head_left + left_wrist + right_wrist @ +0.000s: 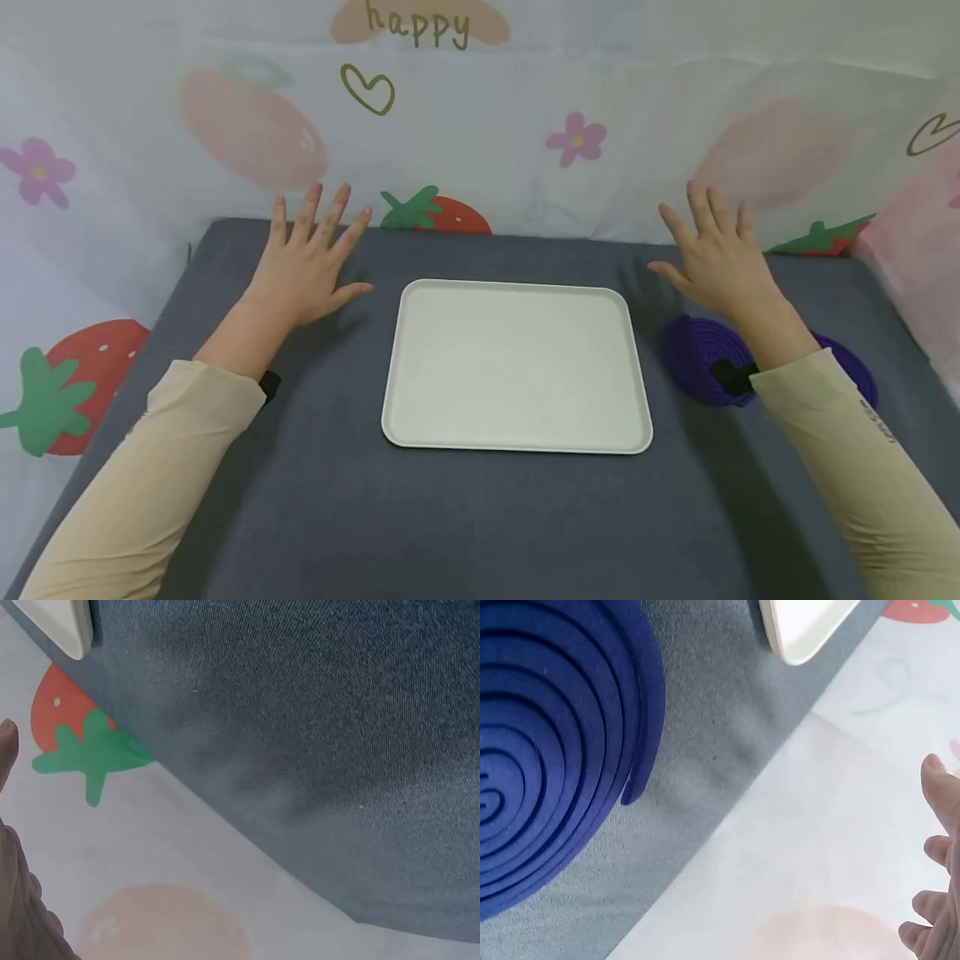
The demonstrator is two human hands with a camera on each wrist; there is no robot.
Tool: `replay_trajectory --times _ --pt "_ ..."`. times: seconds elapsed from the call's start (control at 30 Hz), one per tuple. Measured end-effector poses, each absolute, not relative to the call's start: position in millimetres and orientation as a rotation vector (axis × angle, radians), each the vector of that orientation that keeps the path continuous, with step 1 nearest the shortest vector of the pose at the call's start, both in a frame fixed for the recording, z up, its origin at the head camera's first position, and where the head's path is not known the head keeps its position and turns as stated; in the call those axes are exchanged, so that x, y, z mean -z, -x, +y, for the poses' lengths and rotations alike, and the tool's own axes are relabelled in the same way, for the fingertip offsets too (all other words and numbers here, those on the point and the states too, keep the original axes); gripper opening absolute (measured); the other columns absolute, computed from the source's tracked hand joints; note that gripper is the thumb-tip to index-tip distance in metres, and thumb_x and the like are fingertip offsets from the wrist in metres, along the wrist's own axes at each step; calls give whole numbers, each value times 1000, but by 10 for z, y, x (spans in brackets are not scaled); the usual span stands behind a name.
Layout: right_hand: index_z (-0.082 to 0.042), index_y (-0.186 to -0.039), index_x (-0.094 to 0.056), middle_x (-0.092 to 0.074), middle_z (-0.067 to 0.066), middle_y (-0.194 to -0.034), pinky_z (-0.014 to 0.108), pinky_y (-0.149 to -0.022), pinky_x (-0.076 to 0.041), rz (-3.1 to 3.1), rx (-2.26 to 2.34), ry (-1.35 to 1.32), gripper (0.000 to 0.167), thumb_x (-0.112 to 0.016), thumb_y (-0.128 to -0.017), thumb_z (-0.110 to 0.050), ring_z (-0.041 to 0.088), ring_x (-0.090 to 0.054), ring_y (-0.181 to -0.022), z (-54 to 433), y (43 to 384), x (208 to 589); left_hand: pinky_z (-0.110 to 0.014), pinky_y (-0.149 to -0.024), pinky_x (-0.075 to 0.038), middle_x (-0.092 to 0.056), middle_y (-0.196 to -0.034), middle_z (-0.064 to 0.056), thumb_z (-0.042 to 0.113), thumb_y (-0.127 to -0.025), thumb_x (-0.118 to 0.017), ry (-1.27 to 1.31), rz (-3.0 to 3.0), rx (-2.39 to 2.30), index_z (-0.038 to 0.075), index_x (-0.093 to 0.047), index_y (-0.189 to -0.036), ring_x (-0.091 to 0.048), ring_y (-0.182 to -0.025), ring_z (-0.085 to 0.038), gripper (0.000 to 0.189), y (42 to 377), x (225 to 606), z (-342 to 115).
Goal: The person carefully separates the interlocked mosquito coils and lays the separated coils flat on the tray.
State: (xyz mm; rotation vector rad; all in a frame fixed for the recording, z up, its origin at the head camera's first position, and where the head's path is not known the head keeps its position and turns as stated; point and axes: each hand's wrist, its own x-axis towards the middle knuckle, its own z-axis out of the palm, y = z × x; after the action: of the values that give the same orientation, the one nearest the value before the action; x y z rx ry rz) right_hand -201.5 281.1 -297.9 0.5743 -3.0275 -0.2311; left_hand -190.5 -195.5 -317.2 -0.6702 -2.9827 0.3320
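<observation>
A cream rectangular tray (517, 367) lies in the middle of a grey cloth-covered table (450, 517). My left hand (311, 254) hovers to the left of the tray, fingers spread and straight, holding nothing. My right hand (712, 250) hovers to the tray's right, also spread and empty. Under my right wrist lies a flat purple-blue spiral mat (701, 358); the right wrist view shows its coiled rings (547, 742) and a corner of the tray (802, 626). The left wrist view catches a tray corner (64, 626) and bare cloth.
A white curtain printed with strawberries (438, 212), flowers and hearts surrounds the table on the back and both sides. Bare grey cloth stretches in front of the tray, toward the near edge.
</observation>
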Motion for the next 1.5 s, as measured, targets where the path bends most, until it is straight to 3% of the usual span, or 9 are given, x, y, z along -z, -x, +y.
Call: replay_trajectory --times 0.23,0.37,0.53,0.67,0.9,1.07,1.2,1.4,1.5 --pt "-5 -151 -13 9 26 -153 67 -106 1 -3063 189 -547 73 -47 -97 -42 44 4 -139 2879 1956 2982 -64 -106 13 21 -154 -15 57 -93 -45 675 -3031 -262 13 3 -152 26 -136 -36 88 1934 3197 -1796" --pt "-5 -151 -13 5 25 -154 66 -107 -5 -3066 -137 -459 72 -48 -98 -40 44 2 -140 2946 1836 2986 -66 -107 4 17 -154 -18 53 -95 -45 683 -3086 -54 10 5 -152 22 -138 -36 87 1875 3243 -1616" --pt "-1 -148 -24 -15 26 -152 64 -106 -17 -2952 -738 -298 65 -51 -98 -33 45 -13 -138 3047 1565 3104 -58 -111 -15 -3 -156 -18 48 -97 -46 764 -3160 452 4 -7 -151 -4 -142 -35 80 1683 3348 -1281" --pt "1 -142 -36 -35 29 -141 63 -102 -27 -2919 -887 -211 57 -50 -99 -32 48 -31 -128 3116 1392 3235 -47 -111 -26 -25 -152 -15 41 -97 -49 809 -3123 872 2 -24 -148 -25 -139 -29 69 1475 3433 -1006" --pt "-2 -141 -41 -43 28 -136 64 -94 -35 -2910 -1118 32 58 -47 -98 -41 50 -41 -121 3309 1211 3395 -35 -93 -49 -58 -127 -12 21 -94 -60 741 -2832 1684 3 -54 -128 -57 -115 -22 39 1172 3622 -400" --pt "0 -138 -44 -48 27 -133 62 -94 -36 -2907 -1153 91 57 -46 -98 -40 47 -43 -121 3440 1146 3516 -32 -87 -51 -63 -119 -7 19 -93 -61 720 -2719 1972 6 -61 -120 -61 -106 -17 30 1012 3743 -15" --pt "1 -135 -48 -52 25 -128 48 -95 -40 -2877 -1148 137 54 -48 -98 -38 34 -46 -120 3542 1101 3595 -29 -89 -49 -64 -117 -10 15 -94 -59 710 -2618 2308 2 -61 -118 -62 -105 -18 28 903 3815 272" --pt "2 -137 -45 -49 22 -130 53 -98 -35 -2866 -1258 244 56 -45 -99 -40 31 -44 -120 3653 1056 3722 -30 -90 -50 -64 -113 -17 7 -97 -51 420 -2174 2975 -9 -57 -115 -63 -103 -22 26 724 3884 829" --pt "1 -135 -48 -55 7 -122 46 -96 -38 -2845 -1258 261 54 -47 -98 -39 12 -48 -111 3697 1043 3766 -31 -90 -50 -64 -113 -19 8 -98 -48 268 -2023 3103 -11 -55 -117 -62 -104 -23 27 657 3917 1083"
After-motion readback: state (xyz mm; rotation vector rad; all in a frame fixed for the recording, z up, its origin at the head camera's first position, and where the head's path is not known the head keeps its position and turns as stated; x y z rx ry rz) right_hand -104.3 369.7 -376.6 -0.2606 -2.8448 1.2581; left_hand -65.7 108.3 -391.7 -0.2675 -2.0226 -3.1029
